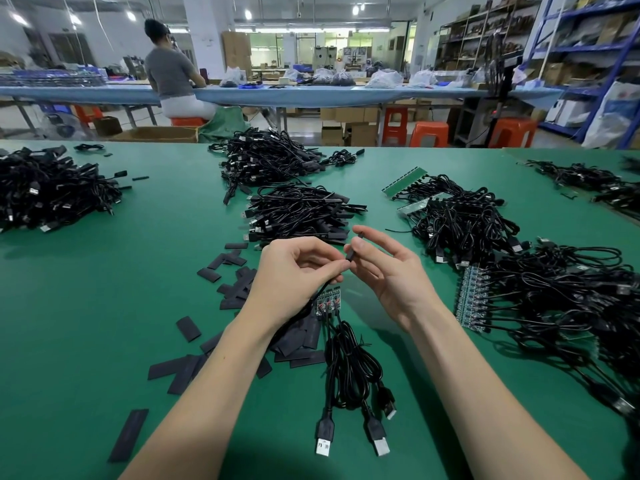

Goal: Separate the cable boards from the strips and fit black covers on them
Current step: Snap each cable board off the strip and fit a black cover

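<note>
My left hand (pixel 298 268) pinches a thin black cable just above the green table (pixel 104 306). My right hand (pixel 388 271) pinches a narrow black cover (pixel 354 247), held upright at its fingertips and touching the left fingertips. Below the hands lies a short piece of strip with three small cable boards (pixel 328 301), their black USB cables (pixel 349 375) trailing toward me. Loose flat black covers (pixel 235 271) lie scattered left of and under my left forearm. A longer strip of boards with cables (pixel 472 299) lies to the right.
Heaps of black cables with covers fitted (pixel 298 209) lie ahead, with more piles at far left (pixel 48 192), centre back (pixel 266 157) and right (pixel 460 216). Green strip pieces (pixel 405 181) sit by the right pile. A person sits at a far bench (pixel 169 74).
</note>
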